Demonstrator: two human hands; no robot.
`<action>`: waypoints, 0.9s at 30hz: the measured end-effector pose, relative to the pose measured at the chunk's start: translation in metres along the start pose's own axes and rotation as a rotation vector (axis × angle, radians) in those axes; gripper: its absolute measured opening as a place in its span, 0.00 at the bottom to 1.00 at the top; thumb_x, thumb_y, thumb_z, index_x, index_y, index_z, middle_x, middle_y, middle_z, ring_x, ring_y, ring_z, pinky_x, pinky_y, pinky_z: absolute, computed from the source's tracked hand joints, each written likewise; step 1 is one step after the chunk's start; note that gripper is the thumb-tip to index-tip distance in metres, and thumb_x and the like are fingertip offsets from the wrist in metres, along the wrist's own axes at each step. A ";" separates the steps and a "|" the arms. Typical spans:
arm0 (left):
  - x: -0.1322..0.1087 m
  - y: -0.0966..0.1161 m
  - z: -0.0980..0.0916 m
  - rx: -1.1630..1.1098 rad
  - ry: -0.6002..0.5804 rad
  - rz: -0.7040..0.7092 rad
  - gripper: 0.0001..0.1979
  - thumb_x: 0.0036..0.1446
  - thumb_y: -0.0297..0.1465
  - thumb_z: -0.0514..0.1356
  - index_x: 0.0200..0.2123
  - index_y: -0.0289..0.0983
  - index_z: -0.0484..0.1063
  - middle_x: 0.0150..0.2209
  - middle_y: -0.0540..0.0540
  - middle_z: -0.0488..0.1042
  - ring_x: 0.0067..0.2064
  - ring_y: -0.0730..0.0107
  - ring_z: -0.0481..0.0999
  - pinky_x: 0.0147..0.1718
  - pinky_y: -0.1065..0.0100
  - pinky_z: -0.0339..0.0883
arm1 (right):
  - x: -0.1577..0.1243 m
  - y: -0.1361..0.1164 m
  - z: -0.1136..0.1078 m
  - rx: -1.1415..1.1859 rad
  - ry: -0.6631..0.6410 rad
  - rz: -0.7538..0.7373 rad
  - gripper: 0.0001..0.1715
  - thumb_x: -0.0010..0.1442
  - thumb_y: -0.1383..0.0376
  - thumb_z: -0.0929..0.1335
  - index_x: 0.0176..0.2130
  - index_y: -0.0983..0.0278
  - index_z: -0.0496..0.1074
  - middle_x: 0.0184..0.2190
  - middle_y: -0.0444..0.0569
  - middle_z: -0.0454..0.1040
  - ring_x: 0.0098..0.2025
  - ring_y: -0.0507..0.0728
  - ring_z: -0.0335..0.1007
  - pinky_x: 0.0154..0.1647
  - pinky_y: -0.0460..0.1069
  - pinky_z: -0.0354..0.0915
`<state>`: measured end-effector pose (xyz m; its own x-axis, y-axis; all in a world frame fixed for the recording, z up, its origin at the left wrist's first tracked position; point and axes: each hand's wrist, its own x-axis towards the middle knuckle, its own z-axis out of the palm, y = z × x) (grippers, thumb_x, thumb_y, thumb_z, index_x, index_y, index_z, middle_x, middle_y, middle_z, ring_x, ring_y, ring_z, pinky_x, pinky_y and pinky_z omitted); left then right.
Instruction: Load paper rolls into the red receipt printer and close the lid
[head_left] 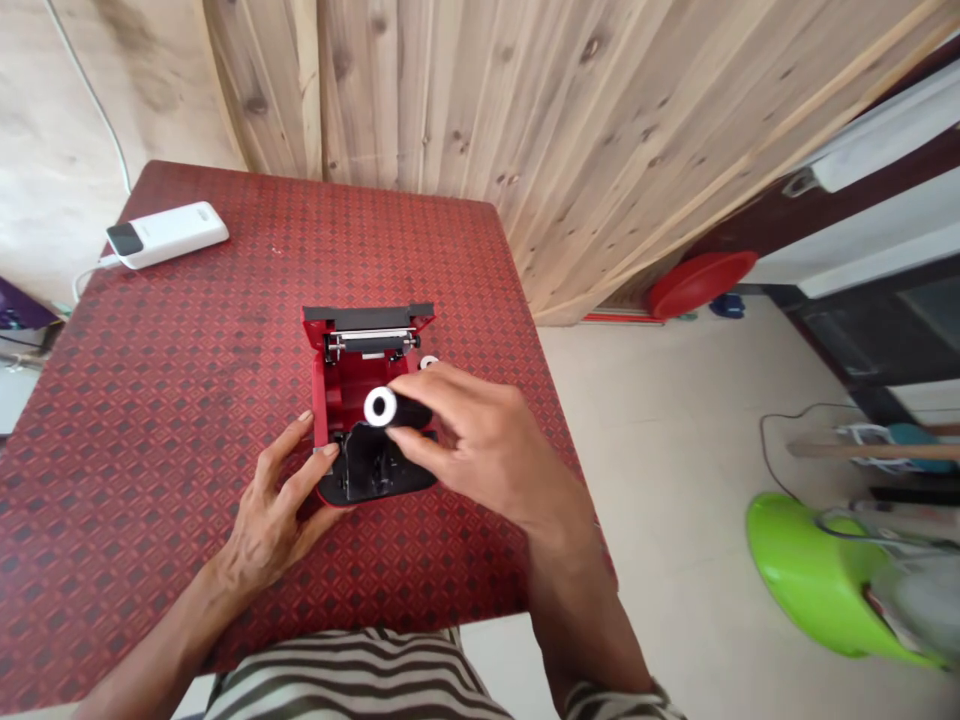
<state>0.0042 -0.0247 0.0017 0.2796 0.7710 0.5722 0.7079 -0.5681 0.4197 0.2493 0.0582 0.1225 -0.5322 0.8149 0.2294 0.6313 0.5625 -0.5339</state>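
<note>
Seen from the head camera, a small red printer (365, 405) is sitting near the middle of a table covered with a red patterned cloth (150, 400). Its lid is standing open on the side away from the person, showing a roller bar across the top and a red bay beneath it.

The right hand (480, 440) is hovering over the printer's right half, with thumb and fingers closed around a black roll (397, 408) that has a white core end. The roll is being held just above the open bay, over the seam where the red bay meets the printer's black front part. Its long axis is running across the printer from side to side, roughly parallel to the roller bar, and the white end is pointing toward the printer's left wall. The bay is lying directly below and slightly beyond the grip, so the right hand is the nearer one to it.

The left hand (281, 500) is resting against the printer's near left corner, fingers spread and loosely curled, touching the casing but gripping nothing.

A white power bank (166, 234) with a cable is lying well beyond the printer, toward the table's far left corner. To the right of the printer, off the table on the floor, a green plastic object (817, 580) is partly showing, blurred.
</note>
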 end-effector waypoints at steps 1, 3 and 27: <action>0.000 0.000 0.000 -0.005 -0.002 0.000 0.41 0.58 0.31 0.71 0.71 0.42 0.58 0.69 0.31 0.61 0.65 0.50 0.72 0.54 0.57 0.79 | -0.012 0.008 -0.004 0.118 0.068 0.043 0.14 0.65 0.66 0.73 0.51 0.60 0.76 0.43 0.45 0.81 0.33 0.52 0.75 0.34 0.47 0.70; 0.000 -0.002 0.000 -0.015 -0.004 0.004 0.42 0.56 0.30 0.72 0.71 0.41 0.58 0.70 0.31 0.60 0.66 0.50 0.71 0.56 0.56 0.78 | -0.037 0.026 -0.007 0.308 0.164 0.189 0.16 0.63 0.64 0.75 0.51 0.58 0.76 0.39 0.43 0.80 0.29 0.50 0.72 0.29 0.46 0.68; 0.005 -0.002 0.000 -0.004 0.033 0.044 0.45 0.54 0.28 0.73 0.71 0.42 0.57 0.70 0.33 0.62 0.68 0.47 0.70 0.56 0.54 0.78 | -0.021 0.135 0.044 0.533 0.095 0.300 0.24 0.63 0.67 0.72 0.58 0.59 0.77 0.53 0.51 0.82 0.50 0.56 0.79 0.56 0.56 0.72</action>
<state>0.0040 -0.0193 0.0035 0.2887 0.7357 0.6127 0.6929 -0.6022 0.3966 0.3210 0.1106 0.0094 -0.3069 0.9495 0.0644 0.3642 0.1797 -0.9138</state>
